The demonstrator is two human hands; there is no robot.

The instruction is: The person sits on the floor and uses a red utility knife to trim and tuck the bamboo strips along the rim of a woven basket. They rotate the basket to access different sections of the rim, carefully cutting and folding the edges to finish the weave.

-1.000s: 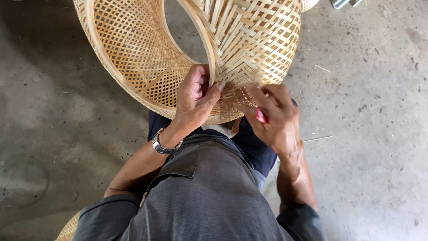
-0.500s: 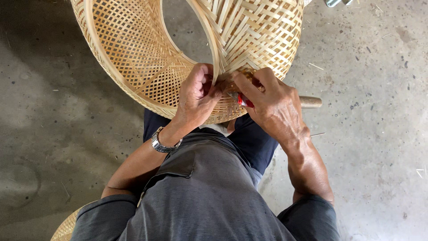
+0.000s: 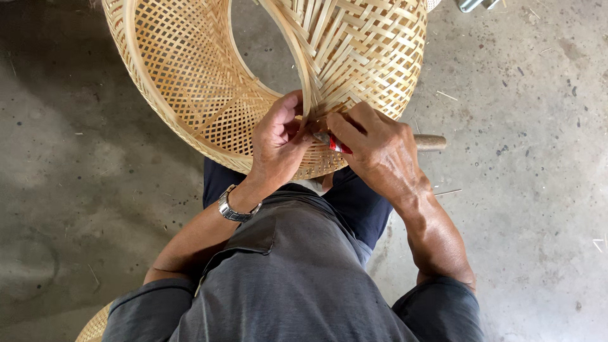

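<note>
Two hands meet at one spot on the near rim of the woven bamboo basket (image 3: 190, 82), which fills the top of your view and stands tilted on its edge over the concrete floor (image 3: 525, 209), its open mouth turned toward the left and its woven bottom toward the right. A bent bamboo hoop strip (image 3: 304, 69) runs down from the top edge of the view, long axis near vertical with a slight curve, and ends right between your hands.

Your left hand (image 3: 278, 142) sits on the left side of that strip, fingers curled narrow and pinching the weave where the strip meets the rim; a metal wristwatch (image 3: 235, 208) rides the wrist. Your right hand (image 3: 380, 152) comes in from the right, fingers closed around a small red-handled tool (image 3: 335, 143), its tip pointing left toward the strip's lower end. Both hands are equally close; the tool tip lies just beside the left thumb.

A wooden handle (image 3: 430, 142) pokes out past the right knuckles, lying horizontal; what it belongs to is hidden.
</note>
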